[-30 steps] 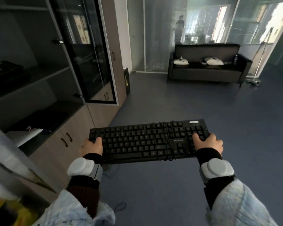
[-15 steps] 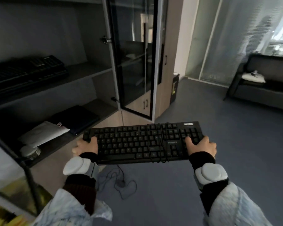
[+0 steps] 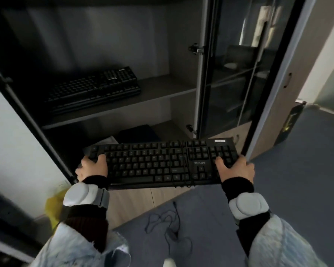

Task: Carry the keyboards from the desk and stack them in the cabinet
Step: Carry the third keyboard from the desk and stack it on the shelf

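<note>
I hold a black Philips keyboard (image 3: 158, 162) level in front of me, its cable wound around its right half. My left hand (image 3: 92, 167) grips its left end and my right hand (image 3: 234, 167) grips its right end. Straight ahead stands the open cabinet (image 3: 162, 87). On its middle shelf, left of centre, lies a stack of black keyboards (image 3: 93, 89). The held keyboard hangs in front of and below that shelf, apart from it.
An open glass cabinet door (image 3: 229, 74) stands to the right of the shelf, another door frame (image 3: 27, 116) to the left. A dark flat item (image 3: 139, 133) lies on the lower shelf. A loose cable (image 3: 168, 224) trails on the blue carpet below.
My view has swung left to face the cabinet, and I have come closer. The shelf with the stacked keyboards now sits directly ahead. Both hands keep their grip on the keyboard.
</note>
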`<control>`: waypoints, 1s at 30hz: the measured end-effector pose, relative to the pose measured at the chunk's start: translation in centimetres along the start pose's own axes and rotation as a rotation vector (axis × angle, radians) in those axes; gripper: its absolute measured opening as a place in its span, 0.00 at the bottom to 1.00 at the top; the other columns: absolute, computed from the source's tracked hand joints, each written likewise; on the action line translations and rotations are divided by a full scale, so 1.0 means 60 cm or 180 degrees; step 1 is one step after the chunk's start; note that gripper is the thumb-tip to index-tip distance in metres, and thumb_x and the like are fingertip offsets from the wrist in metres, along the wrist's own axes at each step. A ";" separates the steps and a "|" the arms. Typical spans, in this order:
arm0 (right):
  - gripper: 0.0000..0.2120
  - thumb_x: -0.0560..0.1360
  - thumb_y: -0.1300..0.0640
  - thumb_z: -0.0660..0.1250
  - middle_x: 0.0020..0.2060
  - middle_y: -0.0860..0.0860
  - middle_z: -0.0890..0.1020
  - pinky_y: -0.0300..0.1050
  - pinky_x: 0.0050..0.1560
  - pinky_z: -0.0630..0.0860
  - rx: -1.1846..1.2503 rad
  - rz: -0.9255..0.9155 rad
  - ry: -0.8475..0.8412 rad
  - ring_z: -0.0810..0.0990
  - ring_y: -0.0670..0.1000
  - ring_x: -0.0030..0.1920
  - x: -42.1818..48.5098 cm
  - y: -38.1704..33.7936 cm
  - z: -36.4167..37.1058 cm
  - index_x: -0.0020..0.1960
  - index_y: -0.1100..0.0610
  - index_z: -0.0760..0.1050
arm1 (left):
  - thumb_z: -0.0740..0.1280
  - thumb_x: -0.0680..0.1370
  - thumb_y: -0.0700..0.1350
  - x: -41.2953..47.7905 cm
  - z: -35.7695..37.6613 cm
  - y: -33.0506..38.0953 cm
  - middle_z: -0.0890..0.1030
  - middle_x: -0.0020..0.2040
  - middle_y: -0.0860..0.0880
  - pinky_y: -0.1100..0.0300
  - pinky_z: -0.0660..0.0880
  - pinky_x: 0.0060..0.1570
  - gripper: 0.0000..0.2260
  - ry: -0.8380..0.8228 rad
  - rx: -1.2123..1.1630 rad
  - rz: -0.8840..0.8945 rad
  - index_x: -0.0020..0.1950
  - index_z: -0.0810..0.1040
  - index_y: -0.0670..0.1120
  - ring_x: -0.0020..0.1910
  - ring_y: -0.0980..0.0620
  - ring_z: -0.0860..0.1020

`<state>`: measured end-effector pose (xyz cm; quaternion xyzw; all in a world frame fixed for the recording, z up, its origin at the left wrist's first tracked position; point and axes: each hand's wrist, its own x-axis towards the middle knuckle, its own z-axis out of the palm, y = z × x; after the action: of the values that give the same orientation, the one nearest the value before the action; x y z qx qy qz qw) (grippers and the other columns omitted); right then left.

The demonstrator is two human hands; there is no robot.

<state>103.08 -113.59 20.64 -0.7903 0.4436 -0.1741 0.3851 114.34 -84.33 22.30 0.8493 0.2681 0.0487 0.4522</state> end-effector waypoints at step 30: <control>0.30 0.74 0.40 0.61 0.63 0.64 0.72 0.49 0.67 0.66 0.0441 -0.1910 -0.1167 0.69 0.63 0.65 0.341 -0.751 0.451 0.66 0.62 0.69 | 0.60 0.76 0.54 0.619 -0.092 0.359 0.70 0.67 0.31 0.43 0.64 0.68 0.28 0.1651 -0.0058 -0.0052 0.72 0.65 0.41 0.67 0.31 0.68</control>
<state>156.50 -104.44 36.23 -0.8755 0.1025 -0.1644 0.4426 153.00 -71.33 36.70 0.8021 0.3815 0.2636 0.3763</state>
